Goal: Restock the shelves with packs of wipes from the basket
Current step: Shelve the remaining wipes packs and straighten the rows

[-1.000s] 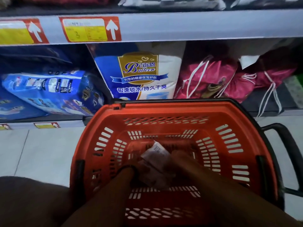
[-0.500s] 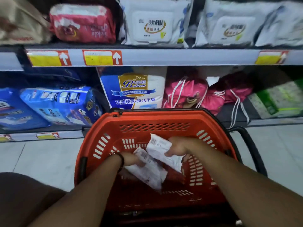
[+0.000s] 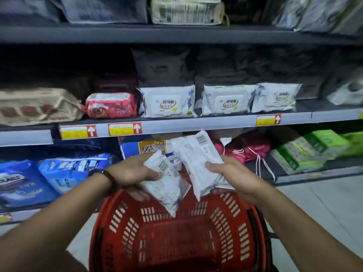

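Both hands have come up out of the basket [image 3: 121,222] since half a second ago, when they were low inside it. The two packs now sit above its far rim, in the middle of the frame, in front of the lower shelf's goods. The view has also tilted up, so the middle shelf [image 3: 196,125] with its row of white wipes packs [image 3: 169,103] now fills the centre, and a higher shelf shows at the top.

The goods on that top shelf are blurred and dark, and so are the packs behind the white front row. The print on the two held packs is too small to read; only the barcodes stand out. The basket's near rim is cut off at the bottom edge. The fingers under each pack are mostly hidden.

The left hand [image 3: 133,171], with a dark band on its wrist [image 3: 110,177], grips the left pack [image 3: 167,187] with the thumb across its face and the fingers curled beneath. This pack hangs tilted down toward the basket. The right hand [image 3: 231,173] grips the right pack [image 3: 198,161] the same way, thumb on top and fingers underneath. This pack slants upward, its top corner reaching the middle shelf's front edge in the picture. The packs lie just beside each other; I cannot tell if they touch.
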`<state>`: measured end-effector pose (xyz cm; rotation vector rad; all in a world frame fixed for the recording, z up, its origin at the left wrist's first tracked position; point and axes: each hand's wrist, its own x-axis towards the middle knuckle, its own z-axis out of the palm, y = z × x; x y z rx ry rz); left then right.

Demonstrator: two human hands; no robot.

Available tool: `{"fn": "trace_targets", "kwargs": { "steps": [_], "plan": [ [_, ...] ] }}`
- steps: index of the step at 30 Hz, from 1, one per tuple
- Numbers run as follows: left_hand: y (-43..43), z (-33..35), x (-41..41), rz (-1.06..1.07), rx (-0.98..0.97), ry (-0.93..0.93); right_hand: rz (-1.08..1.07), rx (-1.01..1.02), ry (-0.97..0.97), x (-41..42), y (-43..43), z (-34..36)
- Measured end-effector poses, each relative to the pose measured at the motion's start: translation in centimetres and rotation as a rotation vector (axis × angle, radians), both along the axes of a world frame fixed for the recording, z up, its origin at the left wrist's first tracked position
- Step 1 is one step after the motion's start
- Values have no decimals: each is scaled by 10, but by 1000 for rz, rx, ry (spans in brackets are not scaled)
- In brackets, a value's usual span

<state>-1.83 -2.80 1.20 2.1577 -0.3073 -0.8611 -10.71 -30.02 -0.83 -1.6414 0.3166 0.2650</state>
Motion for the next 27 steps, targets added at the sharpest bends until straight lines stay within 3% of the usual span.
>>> {"fn": "trace_targets", "kwargs": {
  "steps": [2,5,8,10,14,16,20,23,25,27],
  "plan": [
    [-3,-7,-6,164,-159,141,-100,153,8,8,7,3],
    [-15,-12,-2,339,-341,174,-195,369,12,16,17,4],
    [-27,-13,-3,452,-508,271,-223,374,-107,24,26,2],
    [-32,-15,-5,473,-539,306,-289,192,-268,27,32,3],
    [-38,-8,-12,535,-652,444,-285,-711,-726,30,28,-1],
    [-38,-3,-12,574,-737,536,-223,-1011,-934,35,25,-7],
    [-28,7,-6,615,-926,546,-335,-1159,-1013,37,36,-11],
    [-23,12,-9,562,-970,534,-386,-1116,-1083,42,40,-10],
    [-25,9,-12,524,-968,456,-349,-1102,-1108,42,41,-9],
    [-26,4,-12,549,-972,339,-273,-1066,-996,37,46,-6]
  ]
}}
